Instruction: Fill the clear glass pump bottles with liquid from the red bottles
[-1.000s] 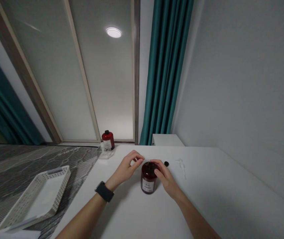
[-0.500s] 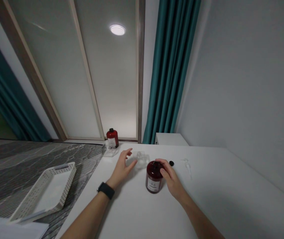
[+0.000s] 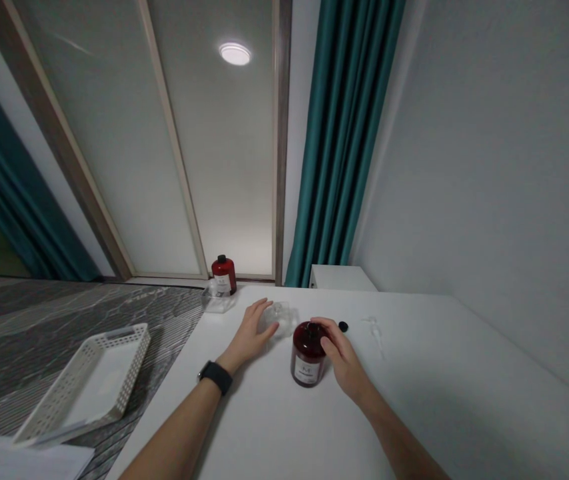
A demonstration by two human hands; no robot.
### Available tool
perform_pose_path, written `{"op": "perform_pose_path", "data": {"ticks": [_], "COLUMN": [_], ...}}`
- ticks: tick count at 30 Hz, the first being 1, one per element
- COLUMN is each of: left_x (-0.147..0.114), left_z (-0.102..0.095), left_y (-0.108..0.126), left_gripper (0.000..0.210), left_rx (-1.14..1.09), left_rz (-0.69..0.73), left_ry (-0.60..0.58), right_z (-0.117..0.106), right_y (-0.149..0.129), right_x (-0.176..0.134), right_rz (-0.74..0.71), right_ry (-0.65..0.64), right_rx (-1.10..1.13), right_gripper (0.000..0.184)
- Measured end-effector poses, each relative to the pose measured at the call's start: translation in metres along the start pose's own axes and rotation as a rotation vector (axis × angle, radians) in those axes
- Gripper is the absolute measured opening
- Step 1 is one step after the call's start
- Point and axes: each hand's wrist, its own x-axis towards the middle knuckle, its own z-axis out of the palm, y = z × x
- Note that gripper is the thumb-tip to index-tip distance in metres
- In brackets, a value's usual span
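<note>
A dark red bottle (image 3: 307,363) with a white label stands upright on the white table (image 3: 284,427). Its top is uncapped, and my right hand (image 3: 342,360) grips it around the shoulder from the right. My left hand (image 3: 248,339), with a black watch on the wrist, has its fingers spread and holds nothing. Just beyond that hand lies a clear plastic piece (image 3: 285,319), partly covered by the fingers; whether they touch it I cannot tell. A small black cap (image 3: 343,327) rests behind my right hand. Further right is a thin translucent plastic item (image 3: 375,333), too faint to name.
At the table's far left corner stand a second red bottle (image 3: 224,270) with a black cap and a clear container (image 3: 218,304). Left of the table are a white perforated basket (image 3: 132,373) and white paper (image 3: 24,460). A white cabinet (image 3: 342,277) sits behind the table.
My left hand has shifted slightly right, closer to the clear plastic piece. My right hand keeps its grip on the bottle.
</note>
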Motion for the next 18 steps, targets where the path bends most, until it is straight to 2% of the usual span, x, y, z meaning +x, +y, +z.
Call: {"op": "perform_pose_path", "data": {"ticks": [9,14,18], "left_x": [0.0,-0.006,-0.009], "left_z": [-0.004,-0.006,-0.005], "left_y": [0.005,0.011,0.013], "left_gripper": [0.042,0.053,0.057], "left_rx": [-0.077,-0.12,-0.134], "left_rz": [-0.036,-0.065,-0.075], "left_ry": [0.01,0.02,0.015], "right_z": [0.002,0.008,0.011], "right_y": [-0.003,-0.005,-0.004], "right_x": [-0.004,-0.005,-0.005], "right_rz": [-0.034,-0.166,-0.129], "right_ry": [-0.005,0.024,0.055], "right_rx": [-0.058,-0.184,-0.189], "right_gripper": [0.035,0.041,0.043]}}
